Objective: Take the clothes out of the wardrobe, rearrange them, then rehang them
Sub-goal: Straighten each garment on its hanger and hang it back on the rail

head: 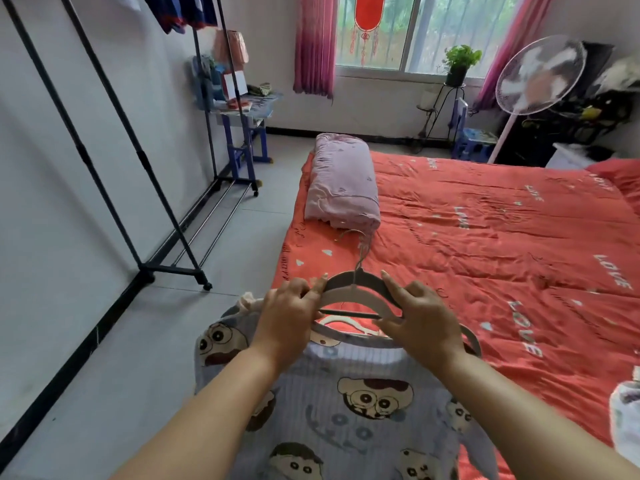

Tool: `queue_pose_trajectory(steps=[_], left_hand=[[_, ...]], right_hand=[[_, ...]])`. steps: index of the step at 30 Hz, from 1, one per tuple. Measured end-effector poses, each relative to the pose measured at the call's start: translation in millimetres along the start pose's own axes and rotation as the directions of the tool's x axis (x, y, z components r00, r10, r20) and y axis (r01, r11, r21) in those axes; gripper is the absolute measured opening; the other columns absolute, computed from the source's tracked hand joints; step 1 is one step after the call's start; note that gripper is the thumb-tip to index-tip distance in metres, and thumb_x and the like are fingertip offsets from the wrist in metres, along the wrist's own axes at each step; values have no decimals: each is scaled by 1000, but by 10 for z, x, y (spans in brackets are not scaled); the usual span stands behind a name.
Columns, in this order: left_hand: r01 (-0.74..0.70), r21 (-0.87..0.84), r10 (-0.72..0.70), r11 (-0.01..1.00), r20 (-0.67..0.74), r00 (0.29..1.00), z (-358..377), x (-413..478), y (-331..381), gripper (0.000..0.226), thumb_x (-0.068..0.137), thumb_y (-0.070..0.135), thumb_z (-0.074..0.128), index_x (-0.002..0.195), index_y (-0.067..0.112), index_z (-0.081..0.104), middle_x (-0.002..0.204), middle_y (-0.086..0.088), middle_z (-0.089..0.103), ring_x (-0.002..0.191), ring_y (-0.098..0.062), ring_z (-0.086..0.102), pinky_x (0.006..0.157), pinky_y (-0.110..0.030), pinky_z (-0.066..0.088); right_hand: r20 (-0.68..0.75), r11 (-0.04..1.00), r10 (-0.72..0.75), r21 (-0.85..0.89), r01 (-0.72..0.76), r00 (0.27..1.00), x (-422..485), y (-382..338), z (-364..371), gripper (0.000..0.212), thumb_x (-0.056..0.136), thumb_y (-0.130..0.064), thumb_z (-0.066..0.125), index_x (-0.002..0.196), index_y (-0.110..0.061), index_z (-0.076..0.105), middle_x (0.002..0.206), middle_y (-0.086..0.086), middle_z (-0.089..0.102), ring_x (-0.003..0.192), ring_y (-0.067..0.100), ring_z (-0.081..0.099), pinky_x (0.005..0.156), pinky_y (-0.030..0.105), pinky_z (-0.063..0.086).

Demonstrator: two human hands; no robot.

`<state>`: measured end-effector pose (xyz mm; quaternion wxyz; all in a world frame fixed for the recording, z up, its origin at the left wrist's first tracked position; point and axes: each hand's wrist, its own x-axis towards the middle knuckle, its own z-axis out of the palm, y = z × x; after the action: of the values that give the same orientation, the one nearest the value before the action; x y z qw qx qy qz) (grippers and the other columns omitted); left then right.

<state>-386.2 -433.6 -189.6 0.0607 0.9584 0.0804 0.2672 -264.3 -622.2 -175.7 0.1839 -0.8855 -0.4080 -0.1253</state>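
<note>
Garment: cartoon-print pyjama top, one, spread flat at the near left corner of the bed, left sleeve over the edge.
Hanger: grey hanger, one certain, at the neckline; a pale curve beneath may be a second, cannot tell.
Grip: left hand pinches its left shoulder; right hand clasps the right.
Rack: clothes rack, one, well apart.
Risk: a forced arm could stretch the collar; tugging could drag the top floorward.

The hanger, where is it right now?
Head view, low centre: the grey hanger is held between the left hand and right hand, just above the cartoon shirt, at the near edge of the red bed.
</note>
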Motion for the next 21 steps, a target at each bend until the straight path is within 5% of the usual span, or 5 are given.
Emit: queue_pose_trajectory(steps=[8, 13, 15, 18, 21], left_hand=[[120, -41, -110, 992, 187, 976, 1287, 139, -483, 67, 67, 4, 77, 130, 14, 55, 82, -3, 58, 70, -23, 56, 62, -36, 45], [173, -28, -160, 985, 261, 952, 2178, 201, -810, 68, 57, 1, 81, 121, 14, 62, 76, -2, 58, 63, -22, 56, 54, -36, 46], [241, -8, -222, 971, 354, 909, 2530, 203, -864, 67, 71, 5, 73, 133, 18, 52, 92, -5, 59, 80, -27, 59, 70, -41, 46], [319, 128, -333, 939, 566, 754, 3035, 48, -891, 62, 97, 30, 42, 150, 27, 8, 148, -5, 28, 138, -23, 23, 112, -40, 14], [335, 160, -351, 928, 674, 650, 3434, -263, -859, 66, 98, 47, 27, 147, 28, -12, 157, 1, -15, 143, -19, -16, 113, -43, -12]], right_hand=[[110, 998, 51, 30, -54, 993, 350, 566, 1204, 86, 50, -34, 90, 128, -20, 57, 74, 0, 57, 65, 22, 58, 50, 21, 35], [258, 988, 152, -4, -157, 954, 555, 808, 2017, 80, 80, -46, 66, 146, -36, 23, 102, -1, 53, 100, 19, 50, 73, 25, 36], [313, 978, 210, -81, -194, 926, 579, 917, 2391, 78, 83, -50, 60, 147, -36, 17, 112, -1, 52, 108, 18, 48, 84, 28, 35], [468, 950, 310, -194, -246, 828, 504, 1027, 2986, 79, 86, -58, 49, 149, -35, 7, 141, 2, 38, 132, 20, 32, 107, 35, 23], [560, 938, 347, -226, -264, 753, 218, 1052, 3488, 77, 84, -71, 15, 147, -34, -9, 158, -2, 3, 145, 22, -2, 116, 44, -2]])
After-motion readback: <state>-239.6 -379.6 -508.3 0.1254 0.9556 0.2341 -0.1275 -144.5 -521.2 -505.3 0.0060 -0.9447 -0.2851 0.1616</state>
